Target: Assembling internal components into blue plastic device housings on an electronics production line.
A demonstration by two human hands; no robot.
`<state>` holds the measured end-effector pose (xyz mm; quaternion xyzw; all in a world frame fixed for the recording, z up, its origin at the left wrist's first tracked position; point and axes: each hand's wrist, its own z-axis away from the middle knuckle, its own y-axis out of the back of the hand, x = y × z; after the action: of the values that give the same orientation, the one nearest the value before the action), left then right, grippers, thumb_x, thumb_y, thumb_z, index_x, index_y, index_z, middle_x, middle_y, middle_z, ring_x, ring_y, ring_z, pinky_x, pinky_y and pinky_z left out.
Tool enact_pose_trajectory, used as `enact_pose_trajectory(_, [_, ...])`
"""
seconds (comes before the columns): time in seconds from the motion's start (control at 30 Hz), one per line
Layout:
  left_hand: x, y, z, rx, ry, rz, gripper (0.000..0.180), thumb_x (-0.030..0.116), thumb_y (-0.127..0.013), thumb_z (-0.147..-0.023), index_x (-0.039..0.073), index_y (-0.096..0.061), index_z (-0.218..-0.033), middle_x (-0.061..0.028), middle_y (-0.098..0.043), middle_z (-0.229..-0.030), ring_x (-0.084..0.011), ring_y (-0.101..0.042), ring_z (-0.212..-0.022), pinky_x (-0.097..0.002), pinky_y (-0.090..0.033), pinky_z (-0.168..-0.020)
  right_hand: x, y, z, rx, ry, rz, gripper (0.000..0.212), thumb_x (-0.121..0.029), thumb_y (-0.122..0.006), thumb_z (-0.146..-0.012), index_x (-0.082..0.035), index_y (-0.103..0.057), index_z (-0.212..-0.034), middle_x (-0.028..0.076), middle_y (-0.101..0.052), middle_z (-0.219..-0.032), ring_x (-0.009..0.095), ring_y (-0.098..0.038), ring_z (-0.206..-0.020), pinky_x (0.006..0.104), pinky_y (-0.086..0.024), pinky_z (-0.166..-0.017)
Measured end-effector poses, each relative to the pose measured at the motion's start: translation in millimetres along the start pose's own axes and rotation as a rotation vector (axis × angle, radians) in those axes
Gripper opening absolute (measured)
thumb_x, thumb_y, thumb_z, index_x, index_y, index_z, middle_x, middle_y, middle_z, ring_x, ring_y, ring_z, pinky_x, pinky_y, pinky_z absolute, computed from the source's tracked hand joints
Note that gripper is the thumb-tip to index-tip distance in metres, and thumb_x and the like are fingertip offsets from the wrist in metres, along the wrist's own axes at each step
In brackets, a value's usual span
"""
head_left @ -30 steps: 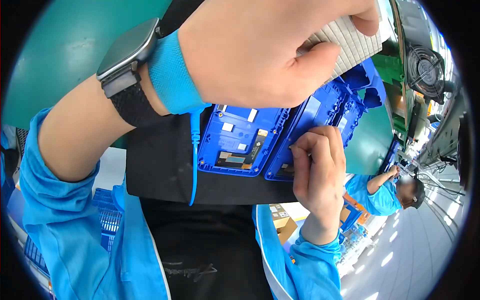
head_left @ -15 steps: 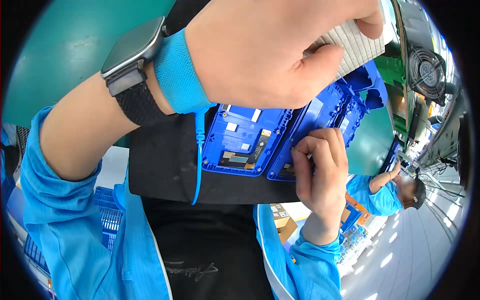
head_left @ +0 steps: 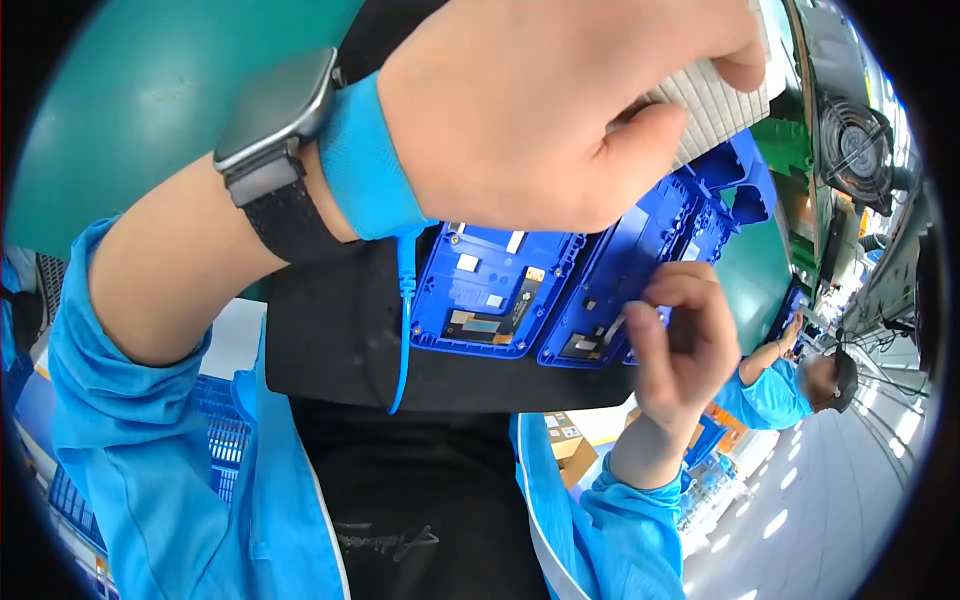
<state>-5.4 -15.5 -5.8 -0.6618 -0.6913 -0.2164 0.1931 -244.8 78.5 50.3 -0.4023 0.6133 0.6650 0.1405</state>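
The left hand [head_left: 545, 125] bends over a pale lined sheet [head_left: 710, 110] and the right hand [head_left: 690, 345] curls beside the second of the blue cases [head_left: 470, 290] lying side by side on a black mat [head_left: 330, 340], though whether either grip is closed on anything I cannot tell.

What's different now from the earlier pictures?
The right hand has moved right across the middle blue casing; a small dark piece there now shows clearly. Whether it let go of anything is unclear. The left hand stays over the gridded sheet.
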Motion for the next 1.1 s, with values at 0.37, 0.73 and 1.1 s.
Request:
enact_pose_trajectory(0.37, [26,19,-4,-0.265,0.159,-0.004,0.031,-0.003,-0.065,-0.078,0.001,-0.065,-0.109,-0.0151,-0.068,-0.094,-0.0303,-0.067,-0.076,-0.0335,-0.054,-0.067,-24,12,-55,0.411,0.193,-0.074,0.014,0.009,-0.072,-0.085,0.004,-0.065,-0.095,0.011,-0.061,-0.098,0.012,-0.056,-0.08,0.0226,-0.045,-0.072])
enact_pose_trajectory(0.73, [19,3,-8,-0.226,0.137,0.035,0.03,-0.005,-0.066,-0.073,0.003,-0.066,-0.101,-0.0117,-0.061,-0.079,-0.0274,-0.058,-0.059,-0.034,-0.045,-0.051,-30,15,-98,0.33,0.374,0.166,0.015,0.004,-0.076,-0.081,0.0,-0.067,-0.092,0.012,-0.063,-0.089,0.021,-0.062,-0.077,0.0299,-0.049,-0.067])
enact_pose_trajectory(1.1, [19,2,-8,-0.243,0.121,0.004,0.029,-0.005,-0.066,-0.073,0.004,-0.067,-0.1,-0.011,-0.057,-0.075,-0.0268,-0.057,-0.056,-0.0349,-0.044,-0.048,-34,31,-110,0.106,0.431,0.28,0.016,0.006,-0.074,-0.08,0.0,-0.064,-0.091,0.012,-0.062,-0.087,0.025,-0.061,-0.076,0.0322,-0.049,-0.065])
